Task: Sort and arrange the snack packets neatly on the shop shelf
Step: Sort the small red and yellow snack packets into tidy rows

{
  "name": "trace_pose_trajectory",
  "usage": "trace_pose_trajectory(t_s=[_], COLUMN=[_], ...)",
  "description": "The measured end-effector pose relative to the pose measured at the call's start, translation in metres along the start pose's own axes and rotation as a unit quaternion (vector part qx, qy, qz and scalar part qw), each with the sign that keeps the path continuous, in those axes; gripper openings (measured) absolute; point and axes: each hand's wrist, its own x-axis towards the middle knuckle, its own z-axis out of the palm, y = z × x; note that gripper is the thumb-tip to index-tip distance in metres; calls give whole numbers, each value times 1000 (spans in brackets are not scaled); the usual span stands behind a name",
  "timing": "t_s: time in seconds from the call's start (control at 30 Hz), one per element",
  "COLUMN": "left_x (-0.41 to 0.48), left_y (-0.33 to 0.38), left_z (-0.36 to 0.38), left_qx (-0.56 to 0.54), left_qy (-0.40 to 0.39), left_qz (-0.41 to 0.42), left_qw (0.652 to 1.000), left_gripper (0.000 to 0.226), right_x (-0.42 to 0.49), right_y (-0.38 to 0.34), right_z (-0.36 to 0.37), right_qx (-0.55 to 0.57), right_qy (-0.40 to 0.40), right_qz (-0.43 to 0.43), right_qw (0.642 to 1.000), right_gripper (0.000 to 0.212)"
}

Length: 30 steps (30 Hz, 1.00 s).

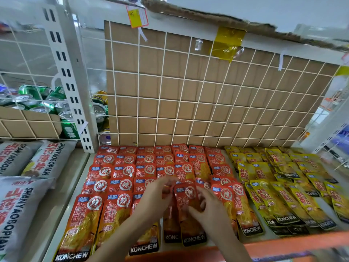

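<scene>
Left hand [156, 197] and right hand [206, 207] pinch glossy red foil snack packet [186, 195] above front-centre gap of orange-edged shop shelf [292, 241]. Red packet rows [120, 167]: mostly aligned. Yellow foil packets [283, 186]: skewed, apparently unsorted. Task roughly half done.

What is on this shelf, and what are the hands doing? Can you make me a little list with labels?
Place: shop shelf, white wire grid behind
Middle: red packets in rows
Right: yellow packets, less tidy
Left: grey bags; green cans behind the wire
Right hand: grips a single red packet
Left hand: at that packet's left edge, blurred, grip unclear
</scene>
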Motion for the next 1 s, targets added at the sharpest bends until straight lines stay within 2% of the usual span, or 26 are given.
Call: trace_pose_trajectory(t_s=[0.17, 0.63, 0.77, 0.87, 1.0], left_x=[9, 4, 0, 0, 0], left_y=[4, 12, 15, 18, 18], left_z=[11, 10, 2, -4, -10], left_qx=[-120, -228, -277, -269, -280], left_qy=[17, 36, 57, 64, 66], left_qz=[-64, -95, -90, -75, -60], left_qw=[991, 968, 955, 958, 956], left_gripper=[41, 33, 34, 33, 31], right_x=[2, 7, 7, 8, 13], right_y=[4, 1, -2, -5, -3], right_z=[4, 8, 4, 0, 2], right_qx=[-9, 61, 130, 233, 301], right_qy=[29, 42, 19, -6, -3], right_qz=[23, 22, 34, 35, 45], right_qw=[999, 997, 991, 972, 953], right_gripper=[77, 73, 67, 56, 91])
